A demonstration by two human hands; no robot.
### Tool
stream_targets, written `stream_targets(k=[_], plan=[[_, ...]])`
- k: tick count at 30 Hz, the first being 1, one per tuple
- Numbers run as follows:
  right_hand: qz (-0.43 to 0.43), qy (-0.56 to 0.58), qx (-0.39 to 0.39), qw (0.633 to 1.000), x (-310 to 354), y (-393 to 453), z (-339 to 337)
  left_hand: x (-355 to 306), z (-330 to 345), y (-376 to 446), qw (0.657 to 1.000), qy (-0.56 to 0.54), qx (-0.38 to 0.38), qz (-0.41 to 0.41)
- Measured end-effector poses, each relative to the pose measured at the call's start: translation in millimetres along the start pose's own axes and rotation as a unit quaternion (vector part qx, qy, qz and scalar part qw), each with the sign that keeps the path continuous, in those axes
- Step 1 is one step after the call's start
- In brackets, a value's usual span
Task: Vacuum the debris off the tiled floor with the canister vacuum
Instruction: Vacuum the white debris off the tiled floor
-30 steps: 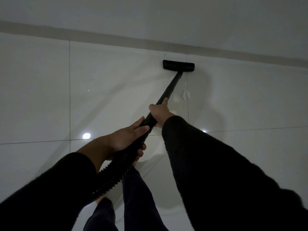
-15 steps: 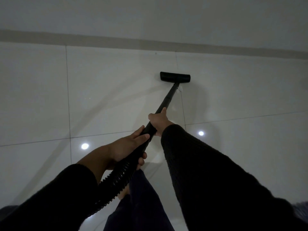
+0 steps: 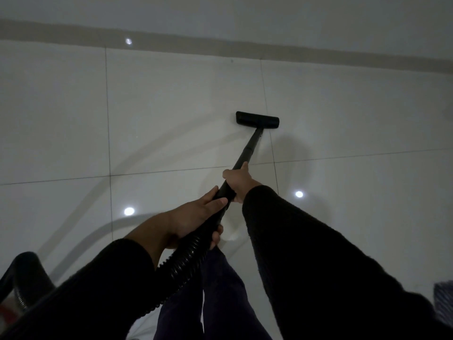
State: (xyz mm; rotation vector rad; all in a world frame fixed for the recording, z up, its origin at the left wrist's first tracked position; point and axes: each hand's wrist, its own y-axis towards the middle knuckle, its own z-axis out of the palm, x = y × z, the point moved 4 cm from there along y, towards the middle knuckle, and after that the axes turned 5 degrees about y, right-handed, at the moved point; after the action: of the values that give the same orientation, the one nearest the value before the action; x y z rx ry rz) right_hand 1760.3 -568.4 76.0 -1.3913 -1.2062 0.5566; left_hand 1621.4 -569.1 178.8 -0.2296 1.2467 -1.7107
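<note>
The floor (image 3: 171, 114) is glossy off-white tile, crossed by thin dark grout lines in a square grid, with small bright white light spots shining on it. A beige-brown band (image 3: 220, 49) runs along its far edge under a pale grey wall (image 3: 245, 15). The floor head (image 3: 257, 120) and the tube (image 3: 247, 150) are plain black, and the ribbed hose (image 3: 186, 261) is black too. Both sleeves (image 3: 318, 253) are black, the trousers (image 3: 220, 303) dark navy

Single head view, looking forward and down over forearms at tiled floor (image 3: 171, 106), wide-angle.
</note>
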Motion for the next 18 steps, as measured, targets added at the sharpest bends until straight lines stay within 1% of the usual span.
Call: stream_targets(k=[13,18], plan=[[0.003,-0.009,0.004,1.0,-100.1,-23.5,-28.6,91.4,54.5,-8.2,1.0,0.018,-0.003,0.001],[-0.02,-0.044,0.014,0.999,-151.9,-30.5,-40.9,140.8,81.3,-9.1,0.999,0.04,-0.015,-0.009]])
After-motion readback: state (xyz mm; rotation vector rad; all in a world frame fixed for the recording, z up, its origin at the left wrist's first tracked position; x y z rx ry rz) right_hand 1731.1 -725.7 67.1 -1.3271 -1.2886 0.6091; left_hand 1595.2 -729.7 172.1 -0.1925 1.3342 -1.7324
